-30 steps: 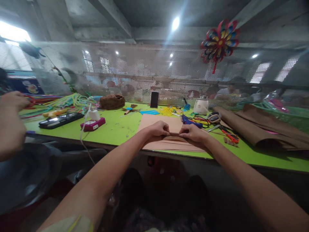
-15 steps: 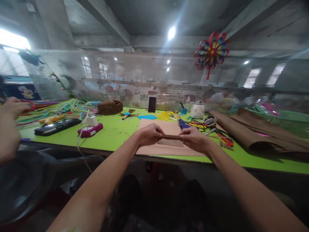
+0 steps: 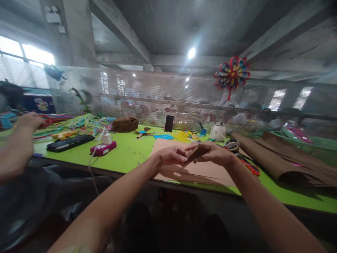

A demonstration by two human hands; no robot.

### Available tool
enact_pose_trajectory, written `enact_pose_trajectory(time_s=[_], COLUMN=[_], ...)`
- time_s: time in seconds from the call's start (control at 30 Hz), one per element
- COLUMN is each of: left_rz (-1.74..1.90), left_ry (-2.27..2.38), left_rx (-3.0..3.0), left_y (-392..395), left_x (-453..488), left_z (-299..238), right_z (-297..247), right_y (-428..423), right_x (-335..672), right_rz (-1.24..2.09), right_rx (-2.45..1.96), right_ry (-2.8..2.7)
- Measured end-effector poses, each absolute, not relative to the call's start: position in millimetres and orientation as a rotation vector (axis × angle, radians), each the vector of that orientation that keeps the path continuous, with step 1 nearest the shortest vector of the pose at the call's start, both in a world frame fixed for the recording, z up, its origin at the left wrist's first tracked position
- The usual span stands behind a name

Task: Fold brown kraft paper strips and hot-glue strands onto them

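Between my hands, above the table, is a folded piece of brown paper (image 3: 197, 152), tilted with its right end higher. My left hand (image 3: 172, 155) pinches its lower left end with thumb and fingers. On the other end my right hand (image 3: 217, 154) is closed, its fingers partly hidden behind the paper. Beneath both hands lie flat sheets of light brown paper (image 3: 168, 172) near the table's front edge. Scissors with orange handles (image 3: 250, 167) rest just right of my right wrist.
Rolled dark brown paper (image 3: 273, 161) and a green basket (image 3: 316, 147) occupy the right side. Leftward are a purple power strip (image 3: 104, 149) with a white cable, a black case (image 3: 70, 143) and another person's hand (image 3: 30, 121). A phone (image 3: 169, 123) stands behind the yellow scraps (image 3: 185, 136).
The brown paper has gone from level to tilted, showing a broader face. My hands have come closer together and shifted slightly right. The camera view has tipped upward.
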State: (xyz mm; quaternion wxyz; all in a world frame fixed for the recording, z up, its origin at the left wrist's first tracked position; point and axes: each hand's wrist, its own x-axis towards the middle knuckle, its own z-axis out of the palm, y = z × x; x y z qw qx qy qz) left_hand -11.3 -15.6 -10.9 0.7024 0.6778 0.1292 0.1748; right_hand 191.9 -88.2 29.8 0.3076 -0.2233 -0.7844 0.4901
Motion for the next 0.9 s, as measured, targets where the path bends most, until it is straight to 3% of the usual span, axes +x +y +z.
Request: enact_pose_trajectory(time_s=[0.3,0.47,0.6,0.9], left_rz=[0.147,0.637,0.718,0.604], left_ry=[0.153,0.447,0.679,0.714], left_rx=[1.567,1.371,1.298,2.216], left_y=[-18.7,-7.1,-8.8,-8.6], left_x=[-9.8,-8.5,-8.0,6.0], left_z=[-13.9,-23.1,-24.6,-26.1], right_z=[39.6,25.9,6.2,-20.0], right_y=[-88.9,-66.1,-46.8,-36.0], right_x=[174.0,192.2,204.8,204.4], right_rz=[1.23,0.806,0.514,0.478], right_rx=[-0.7,-0.981,-1.231,-1.189], right_ry=[-2.161,-2.328,-2.567,-2.505])
